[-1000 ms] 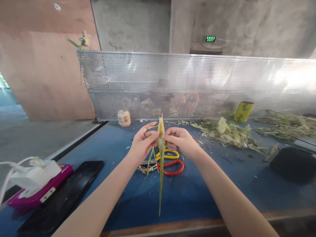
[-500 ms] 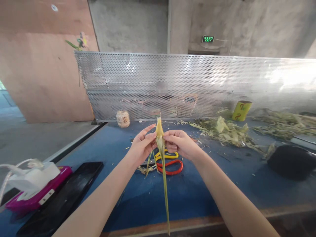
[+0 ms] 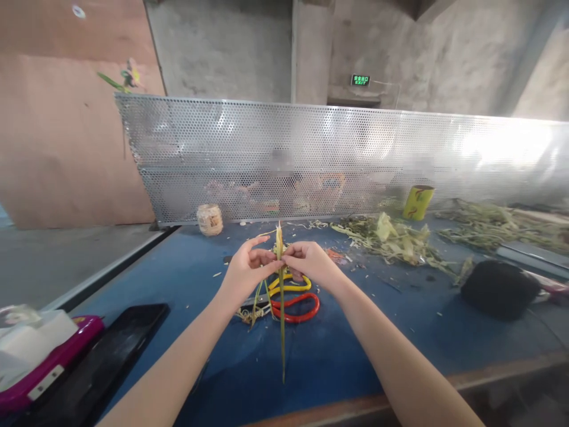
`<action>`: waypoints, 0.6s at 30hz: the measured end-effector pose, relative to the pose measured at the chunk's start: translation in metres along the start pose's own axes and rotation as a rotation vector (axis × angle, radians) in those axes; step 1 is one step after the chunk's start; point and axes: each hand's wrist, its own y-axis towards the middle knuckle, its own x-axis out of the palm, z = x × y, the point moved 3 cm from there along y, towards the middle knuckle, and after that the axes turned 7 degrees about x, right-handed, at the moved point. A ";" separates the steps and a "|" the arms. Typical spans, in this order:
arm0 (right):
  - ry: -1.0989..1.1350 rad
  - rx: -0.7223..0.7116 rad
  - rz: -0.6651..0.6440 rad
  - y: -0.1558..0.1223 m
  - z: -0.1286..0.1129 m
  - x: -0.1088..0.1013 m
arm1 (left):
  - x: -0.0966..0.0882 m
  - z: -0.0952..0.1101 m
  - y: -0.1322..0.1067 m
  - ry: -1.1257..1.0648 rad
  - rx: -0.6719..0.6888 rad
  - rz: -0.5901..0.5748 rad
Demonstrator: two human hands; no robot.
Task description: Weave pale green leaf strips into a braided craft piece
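A dried, yellow-green plant leaf (image 3: 283, 314) stands nearly upright between my hands, its pale tip up and its long tail hanging over the table. My left hand (image 3: 249, 267) pinches it from the left side between thumb and fingers. From the right, my right hand (image 3: 311, 264) pinches the same leaf at about the same height. Behind and below it lie scissors with one yellow handle (image 3: 297, 286) and one red handle (image 3: 306, 314). Their blades are partly covered by my left hand and a small tangle of plant fibres (image 3: 251, 314).
On the blue table (image 3: 329, 367) lie a black phone (image 3: 128, 338) and a magenta power strip (image 3: 84, 335) with white plugs. A twine roll (image 3: 210, 219), a leaf pile (image 3: 395, 240), a yellow-green tube (image 3: 418, 201) and a black object (image 3: 498, 290) stand farther off. A perforated metal screen (image 3: 249, 136) borders the back.
The leaf has turned from its broad face to a narrow edge, and both hands have closed in on it. The view has shifted slightly to the right.
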 end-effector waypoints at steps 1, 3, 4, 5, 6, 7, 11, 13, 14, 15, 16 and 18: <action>-0.033 -0.008 0.022 0.000 -0.001 -0.001 | 0.000 -0.001 0.000 0.003 -0.012 0.003; -0.072 -0.013 0.056 -0.001 -0.002 -0.001 | 0.000 -0.002 0.001 0.007 -0.029 0.007; -0.080 -0.010 0.068 0.000 -0.002 -0.002 | 0.000 -0.004 0.001 0.013 -0.033 0.005; -0.090 -0.007 0.079 0.000 -0.001 -0.001 | 0.000 -0.005 0.001 0.023 -0.038 0.004; -0.108 -0.005 0.096 0.001 0.000 -0.001 | 0.000 -0.006 0.001 0.037 -0.044 0.005; -0.140 -0.012 0.123 0.001 0.001 -0.001 | 0.000 -0.007 0.001 0.052 -0.052 0.004; -0.332 -0.141 0.266 0.001 0.000 0.002 | 0.002 -0.009 -0.001 0.082 -0.116 -0.008; -0.382 -0.206 0.290 0.001 0.000 0.003 | 0.003 -0.007 -0.003 0.062 -0.148 -0.011; -0.396 -0.222 0.292 0.001 0.000 0.004 | 0.004 -0.006 -0.003 0.047 -0.164 -0.012; -0.411 -0.232 0.292 0.001 0.001 0.004 | 0.004 -0.006 -0.004 0.035 -0.175 -0.014; -0.430 -0.237 0.290 0.001 0.001 0.005 | 0.004 -0.005 -0.004 0.031 -0.177 -0.016; -0.485 -0.233 0.275 0.001 0.001 0.005 | 0.004 -0.004 -0.004 0.055 -0.144 -0.018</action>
